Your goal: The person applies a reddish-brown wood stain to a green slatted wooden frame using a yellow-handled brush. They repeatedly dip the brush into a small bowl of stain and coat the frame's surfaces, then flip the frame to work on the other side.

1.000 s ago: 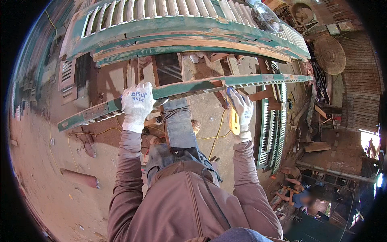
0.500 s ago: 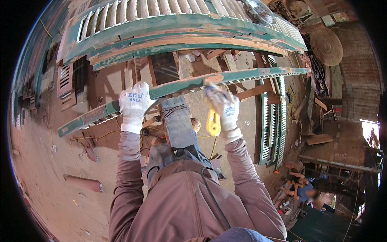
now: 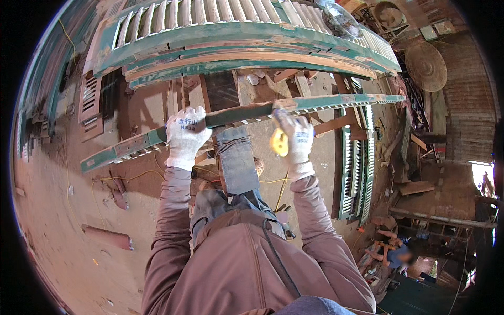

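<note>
A long, narrow shutter frame [image 3: 244, 114] with worn green paint and slots along its near edge lies crosswise before me. My left hand [image 3: 188, 135], in a white work glove, is wrapped round it left of the middle. My right hand [image 3: 295, 138], gloved too, grips a tool with a yellow, ring-like part [image 3: 279, 142]. The tool's front end is blurred against the frame, where bare wood shows through the paint; its exact kind cannot be made out. A grey-topped wooden support [image 3: 236, 163], bound with dark cord, stands under the frame, between my legs.
Louvered green shutters [image 3: 231, 39] are stacked across the far side, with a clear bag [image 3: 341, 21] on top. More shutters [image 3: 354, 163] lie at right. Yellow cable [image 3: 131, 177] and a reddish roll [image 3: 107, 237] lie on the floor. Another person [image 3: 391, 252] sits at lower right.
My left hand and the frame appear shifted slightly right. The right hand stays near the same bare patch, with the yellow part turned so it looks rounder.
</note>
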Available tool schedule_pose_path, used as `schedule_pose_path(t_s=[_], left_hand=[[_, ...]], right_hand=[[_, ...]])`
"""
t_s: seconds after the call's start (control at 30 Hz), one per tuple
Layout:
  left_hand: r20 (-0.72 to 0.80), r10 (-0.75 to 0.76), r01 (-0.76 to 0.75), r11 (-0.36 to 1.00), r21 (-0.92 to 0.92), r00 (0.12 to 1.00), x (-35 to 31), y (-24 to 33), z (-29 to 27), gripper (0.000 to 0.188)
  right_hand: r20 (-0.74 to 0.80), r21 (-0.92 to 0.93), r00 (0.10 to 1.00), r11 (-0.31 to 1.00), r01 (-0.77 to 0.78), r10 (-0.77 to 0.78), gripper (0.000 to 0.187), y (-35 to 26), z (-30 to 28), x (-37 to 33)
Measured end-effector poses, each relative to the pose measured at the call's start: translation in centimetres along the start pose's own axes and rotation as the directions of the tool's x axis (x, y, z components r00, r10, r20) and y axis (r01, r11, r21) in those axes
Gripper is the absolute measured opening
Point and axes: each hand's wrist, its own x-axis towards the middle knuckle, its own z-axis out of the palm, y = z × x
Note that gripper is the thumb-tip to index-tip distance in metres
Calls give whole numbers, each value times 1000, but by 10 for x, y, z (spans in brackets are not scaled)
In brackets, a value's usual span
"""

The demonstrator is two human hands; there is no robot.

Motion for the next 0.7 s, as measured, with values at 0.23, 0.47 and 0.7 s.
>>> schedule_pose_path(t_s=[0.23, 0.47, 0.7], left_hand=[[87, -59, 51, 994, 94, 994, -1, -2, 0, 25], [21, 12, -12, 1000, -19, 1000, 2, 9, -6, 44], [167, -184, 243, 839, -487, 969, -3, -15, 10, 26]], right_hand=[[-124, 320, 985, 944, -74, 120, 31, 1, -10, 1], [34, -100, 998, 994, -46, 50, 43, 26, 19, -25], [-225, 518, 967, 855, 14, 120, 32, -33, 15, 15]])
